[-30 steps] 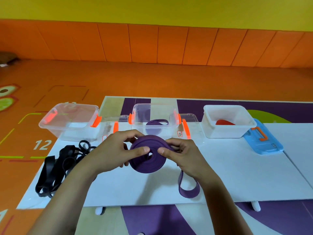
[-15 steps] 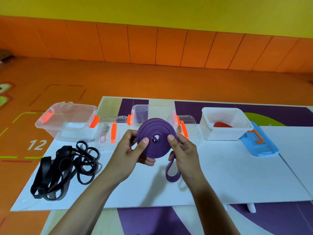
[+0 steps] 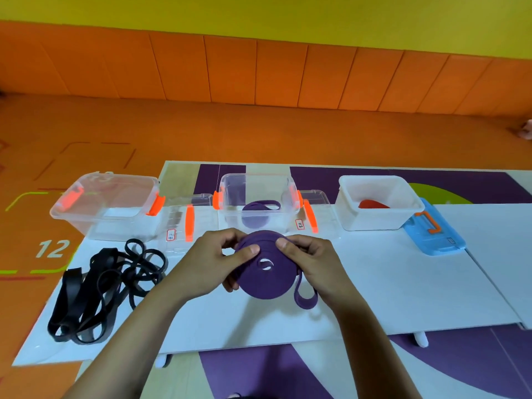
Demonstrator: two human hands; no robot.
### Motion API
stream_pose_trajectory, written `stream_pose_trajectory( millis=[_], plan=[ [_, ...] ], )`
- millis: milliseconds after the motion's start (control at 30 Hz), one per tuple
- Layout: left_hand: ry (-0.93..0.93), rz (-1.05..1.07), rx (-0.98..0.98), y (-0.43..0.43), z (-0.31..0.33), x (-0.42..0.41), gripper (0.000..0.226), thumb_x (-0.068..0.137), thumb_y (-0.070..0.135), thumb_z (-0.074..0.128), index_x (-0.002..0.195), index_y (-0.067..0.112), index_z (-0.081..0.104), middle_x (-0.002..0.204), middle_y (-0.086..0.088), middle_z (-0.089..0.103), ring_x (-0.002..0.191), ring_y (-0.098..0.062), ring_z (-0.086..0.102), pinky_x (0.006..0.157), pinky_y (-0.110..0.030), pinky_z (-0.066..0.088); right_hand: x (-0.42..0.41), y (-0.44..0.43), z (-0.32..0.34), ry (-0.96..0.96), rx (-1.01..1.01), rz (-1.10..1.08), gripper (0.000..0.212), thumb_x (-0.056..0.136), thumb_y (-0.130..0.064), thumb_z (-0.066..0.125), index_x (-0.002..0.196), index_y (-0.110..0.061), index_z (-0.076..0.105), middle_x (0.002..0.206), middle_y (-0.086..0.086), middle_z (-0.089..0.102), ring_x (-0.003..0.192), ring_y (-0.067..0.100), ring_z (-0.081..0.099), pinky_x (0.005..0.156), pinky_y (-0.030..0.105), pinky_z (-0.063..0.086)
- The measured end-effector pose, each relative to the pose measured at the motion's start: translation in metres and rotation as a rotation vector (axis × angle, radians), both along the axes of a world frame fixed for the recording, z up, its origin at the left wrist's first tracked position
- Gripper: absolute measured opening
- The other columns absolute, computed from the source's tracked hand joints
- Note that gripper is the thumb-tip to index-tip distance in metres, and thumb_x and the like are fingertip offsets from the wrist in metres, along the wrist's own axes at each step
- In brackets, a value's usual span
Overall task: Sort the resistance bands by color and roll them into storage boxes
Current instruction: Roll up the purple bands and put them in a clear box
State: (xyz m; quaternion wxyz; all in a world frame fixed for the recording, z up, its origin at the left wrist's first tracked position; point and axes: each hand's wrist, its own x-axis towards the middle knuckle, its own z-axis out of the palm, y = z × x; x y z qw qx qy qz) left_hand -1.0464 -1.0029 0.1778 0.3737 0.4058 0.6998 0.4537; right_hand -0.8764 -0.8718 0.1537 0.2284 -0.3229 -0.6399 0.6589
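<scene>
A purple resistance band (image 3: pixel 266 276), wound into a flat coil, is held above the white table (image 3: pixel 403 283) by both hands. My left hand (image 3: pixel 214 263) grips its left side, thumb on top. My right hand (image 3: pixel 309 259) grips the right side, and a short loose loop of the band hangs below it. Behind the coil stands a clear middle box (image 3: pixel 256 204) with another purple band (image 3: pixel 259 213) inside. An empty clear box (image 3: pixel 106 205) sits at the left. A white box (image 3: pixel 377 203) at the right holds a red band (image 3: pixel 372 203). Tangled black bands (image 3: pixel 100 289) lie at the table's left.
Two clear lids with orange handles lie flat beside the clear boxes, one (image 3: pixel 187 220) left of the middle box, one (image 3: pixel 315 211) right of it. A blue lid (image 3: pixel 433 230) lies right of the white box. Orange floor and padded wall surround the table.
The coil has been lowered from upright facing me to tilted flatter, nearer the table. The loose tail has grown shorter as more band got wound on.
</scene>
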Motion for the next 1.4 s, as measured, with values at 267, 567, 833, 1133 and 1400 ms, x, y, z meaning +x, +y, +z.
stream_pose_trajectory(
  millis=[267,567,833,1133,1400],
  plan=[
    [-0.044,0.222,0.09,-0.007,-0.022,-0.012,0.014,0.098,0.03,0.065,0.104,0.018,0.068,0.096,-0.004,0.071,0.045,-0.025,0.063,0.05,-0.033,0.054,-0.024,-0.004,-0.009,0.054,0.002,-0.154,0.011,0.092,-0.018,0.074,0.103,-0.016,0.076,0.092,0.008,0.078,0.086,0.015,0.074,0.078,0.024,0.058],
    [-0.21,0.41,0.123,-0.004,-0.05,-0.02,0.019,0.1,0.028,0.061,0.101,0.01,0.068,0.085,-0.008,0.071,0.042,-0.023,0.059,0.045,-0.03,0.051,-0.053,-0.013,-0.033,0.0,0.167,-0.204,0.023,0.1,-0.021,0.064,0.112,-0.035,0.077,0.112,-0.009,0.074,0.105,0.004,0.069,0.085,0.017,0.054],
    [-0.362,0.506,0.084,0.044,-0.07,-0.034,0.023,0.104,0.026,0.055,0.107,0.006,0.064,0.063,-0.011,0.07,0.05,-0.027,0.067,0.051,-0.032,0.057,-0.088,0.006,-0.064,-0.079,0.189,-0.256,0.044,0.103,-0.014,0.058,0.144,-0.028,0.049,0.136,-0.011,0.051,0.114,-0.023,0.049,0.086,0.005,0.047],
    [-0.18,0.557,-0.041,0.142,-0.101,-0.065,0.027,0.106,0.015,0.05,0.131,0.023,0.044,0.104,-0.005,0.066,0.059,-0.03,0.073,0.061,-0.034,0.062,-0.134,0.118,-0.095,-0.253,0.118,-0.204,0.052,0.095,-0.021,0.068,0.144,-0.03,0.055,0.123,-0.007,0.064,0.103,-0.007,0.061,0.083,0.01,0.053],
    [-0.097,0.543,-0.246,0.243,-0.134,-0.138,0.025,0.101,0.005,0.053,0.122,0.017,0.048,0.098,-0.007,0.065,0.061,-0.024,0.072,0.064,-0.036,0.063,-0.209,0.216,-0.133,-0.406,0.075,-0.119,0.037,0.085,-0.018,0.067,0.119,-0.027,0.056,0.105,-0.008,0.069,0.099,0.018,0.066,0.087,0.033,0.056]
  ],
)
